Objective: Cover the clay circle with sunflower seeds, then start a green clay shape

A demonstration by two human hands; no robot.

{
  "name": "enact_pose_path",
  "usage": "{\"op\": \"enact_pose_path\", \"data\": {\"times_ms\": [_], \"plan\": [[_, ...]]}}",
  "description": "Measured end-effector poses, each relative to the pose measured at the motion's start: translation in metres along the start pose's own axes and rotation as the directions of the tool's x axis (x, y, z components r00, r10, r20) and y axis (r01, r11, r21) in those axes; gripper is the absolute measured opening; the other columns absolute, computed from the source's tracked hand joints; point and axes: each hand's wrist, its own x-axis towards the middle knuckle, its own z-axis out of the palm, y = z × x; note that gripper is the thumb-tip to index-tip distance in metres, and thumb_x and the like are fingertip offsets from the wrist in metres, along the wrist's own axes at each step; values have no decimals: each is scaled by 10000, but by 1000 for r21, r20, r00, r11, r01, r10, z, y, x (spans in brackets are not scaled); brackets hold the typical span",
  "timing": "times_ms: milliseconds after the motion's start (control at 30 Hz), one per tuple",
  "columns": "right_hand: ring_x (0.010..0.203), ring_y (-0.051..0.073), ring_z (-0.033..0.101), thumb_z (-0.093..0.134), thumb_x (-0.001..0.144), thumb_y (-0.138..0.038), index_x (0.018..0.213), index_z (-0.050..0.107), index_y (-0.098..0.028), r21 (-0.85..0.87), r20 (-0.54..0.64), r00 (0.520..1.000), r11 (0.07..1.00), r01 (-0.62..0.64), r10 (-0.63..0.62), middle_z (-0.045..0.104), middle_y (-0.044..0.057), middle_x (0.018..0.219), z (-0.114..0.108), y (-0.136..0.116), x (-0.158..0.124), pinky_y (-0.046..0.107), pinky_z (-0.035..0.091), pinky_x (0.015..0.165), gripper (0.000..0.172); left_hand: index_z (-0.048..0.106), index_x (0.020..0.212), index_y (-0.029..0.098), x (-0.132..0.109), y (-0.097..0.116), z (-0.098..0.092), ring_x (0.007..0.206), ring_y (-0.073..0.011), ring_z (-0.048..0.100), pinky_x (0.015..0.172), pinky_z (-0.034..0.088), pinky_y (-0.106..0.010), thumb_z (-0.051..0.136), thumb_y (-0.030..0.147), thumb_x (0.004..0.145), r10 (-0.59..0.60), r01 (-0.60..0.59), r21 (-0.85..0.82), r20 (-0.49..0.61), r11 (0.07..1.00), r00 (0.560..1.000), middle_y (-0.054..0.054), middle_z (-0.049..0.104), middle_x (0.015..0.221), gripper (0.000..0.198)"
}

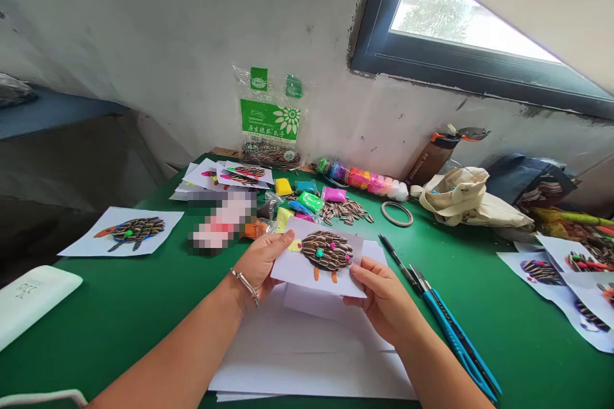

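Both hands hold a white paper card point(292, 266) above a stack of white paper point(307, 358) on a green table point(119, 313). My left hand point(259, 265) pinches the card's left edge, with a metal bracelet point(245, 285) on the wrist. My right hand point(378, 298) grips its lower right corner. Glued to the card is a hedgehog-like figure of striped sunflower seeds point(327, 250), with orange clay feet and small green and pink clay dots.
Beyond the hands lie loose sunflower seeds point(345, 211), packets of coloured clay point(309, 201), and a blurred patch point(223, 220). Blue-handled utility knives point(455, 332) and a black pen point(398, 262) lie right. Similar seed cards point(122, 231) point(551, 275) lie on both sides, and a cloth bag point(463, 198) stands behind.
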Motion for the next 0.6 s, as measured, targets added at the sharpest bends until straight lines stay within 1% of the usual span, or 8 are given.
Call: {"op": "enact_pose_path", "data": {"times_ms": [100, 167, 267, 333, 400, 467, 533, 600], "plan": [[722, 150, 647, 723, 741, -355, 1031, 674, -180, -2, -8, 999, 999, 36, -36, 699, 58, 921, -1, 1, 1, 238, 573, 552, 342, 643, 843, 154, -2, -2, 2, 587, -164, 665, 464, 545, -240, 759, 403, 712, -50, 50, 12, -11, 999, 999, -41, 696, 722, 305], [724, 151, 647, 732, 738, -367, 1022, 668, -177, 18, -28, 999, 999, 45, -44, 691, 56, 911, -3, 2, 3, 241, 570, 557, 348, 651, 838, 138, -2, -2, 2, 602, -180, 675, 482, 564, -268, 769, 360, 710, -62, 63, 19, -50, 998, 997, -57, 706, 736, 283], [652, 139, 644, 761, 711, -380, 1005, 649, -186, 70, -117, 992, 996, 55, -47, 679, 32, 819, -4, 2, 6, 243, 554, 562, 370, 647, 840, 119, 2, 10, -1, 615, -193, 683, 505, 580, -290, 732, 278, 759, -15, 15, 1, -94, 1000, 995, -76, 711, 732, 197], [619, 135, 636, 770, 701, -390, 1015, 639, -178, 85, -146, 988, 995, 56, -43, 676, 34, 784, -4, 3, 6, 240, 537, 561, 401, 637, 868, 123, 6, 27, -7, 637, -188, 694, 533, 589, -279, 682, 225, 806, 55, -56, -7, -143, 998, 988, -76, 712, 747, 128], [634, 139, 635, 755, 720, -401, 1031, 631, -165, 85, -129, 991, 995, 50, -39, 679, 49, 791, -4, 3, 6, 237, 522, 572, 409, 632, 926, 117, 14, 50, -16, 689, -197, 707, 583, 604, -298, 633, 180, 842, 120, -123, -2, -192, 992, 974, -95, 720, 814, 105], [647, 135, 632, 734, 746, -402, 1029, 626, -164, 85, -109, 993, 995, 48, -39, 677, 51, 798, -4, 3, 6, 231, 508, 585, 385, 630, 926, 97, 24, 76, -26, 648, -192, 702, 523, 595, -276, 613, 167, 856, 167, -166, 24, -245, 986, 955, -112, 715, 807, 101], [656, 132, 627, 715, 769, -402, 1030, 621, -168, 87, -92, 995, 995, 46, -38, 671, 47, 801, -4, 4, 6, 232, 497, 598, 364, 619, 934, 101, 37, 100, -36, 640, -157, 693, 518, 586, -231, 595, 145, 869, 236, -231, 54, -314, 972, 920, -85, 704, 793, 82], [654, 131, 620, 707, 775, -410, 1030, 618, -169, 94, -77, 996, 995, 42, -35, 665, 44, 799, -4, 4, 6, 238, 487, 601, 363, 617, 937, 101, 52, 124, -45, 644, -156, 686, 525, 588, -244, 604, 154, 868, 274, -255, 101, -347, 962, 897, -81, 694, 798, 88]]}}
